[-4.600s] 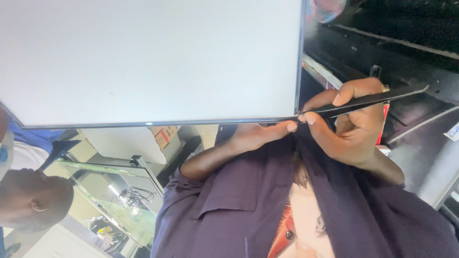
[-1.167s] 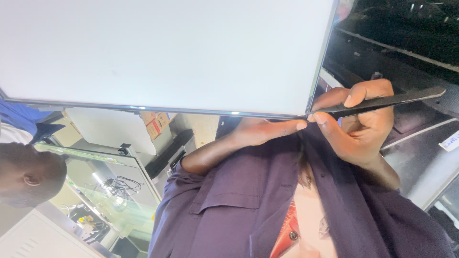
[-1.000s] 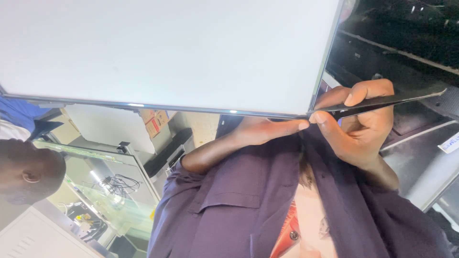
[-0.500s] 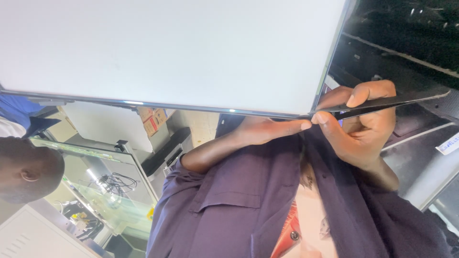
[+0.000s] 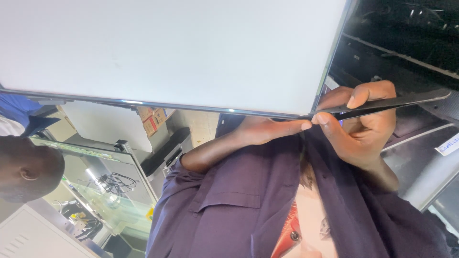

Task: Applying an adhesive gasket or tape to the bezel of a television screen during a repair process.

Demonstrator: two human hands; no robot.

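My right hand (image 5: 361, 129) pinches a thin black tool (image 5: 392, 102), its tip at the white panel (image 5: 167, 48) corner; my left hand (image 5: 267, 130) fingertips brace beneath. Levering too hard could crack that edge.

Big flat white panel (image 5: 167, 48), thin dark rim along its edges. Fills most of the top of the view, held up flat, face plain and blank. Lower right corner sits right at the fingertips of both hands. Long thin black strip (image 5: 392, 102), flat and narrow like a ruler, shiny on top. Sticks out to the right from that corner, almost level, tipped up a little at its far end. Pinched in the right hand (image 5: 361, 124), thumb under, pointer finger over. Left hand (image 5: 267, 130) flat, fingertips touching the panel's bottom edge near the corner.
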